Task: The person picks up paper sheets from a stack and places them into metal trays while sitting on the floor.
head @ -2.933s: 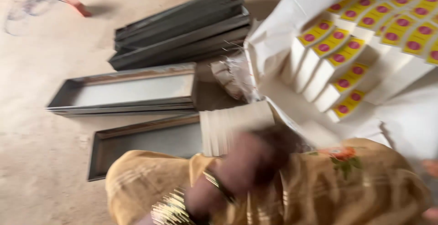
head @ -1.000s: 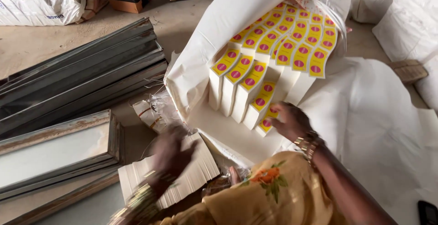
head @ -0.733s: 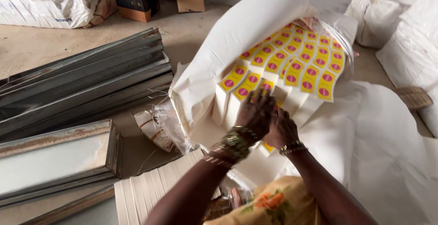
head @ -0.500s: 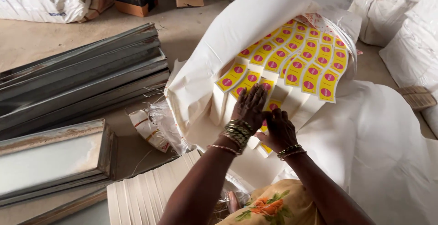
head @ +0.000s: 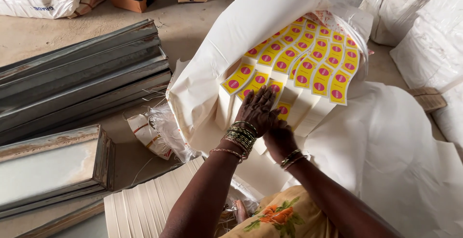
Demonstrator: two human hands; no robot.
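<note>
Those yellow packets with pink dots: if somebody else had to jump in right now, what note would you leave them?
Left hand: fingers spread flat on the near end of the yellow-topped white packets with pink dots, holding nothing.
Right hand: beside and partly under the left, at the same packets; its fingers are hidden.
The packets stand in slanted rows inside opened white wrapping paper.
A row of plain white flat card sleeves lies near the left elbow; grey metal trays are stacked further left.
Done: wrapping opened. Left: no packets lifted out yet.

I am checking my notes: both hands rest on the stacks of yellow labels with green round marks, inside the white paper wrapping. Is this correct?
Not quite: the head view shows pink round marks, not green, on the stacks of yellow labels. Both the left hand and right hand rest there, inside the white paper wrapping.
</note>
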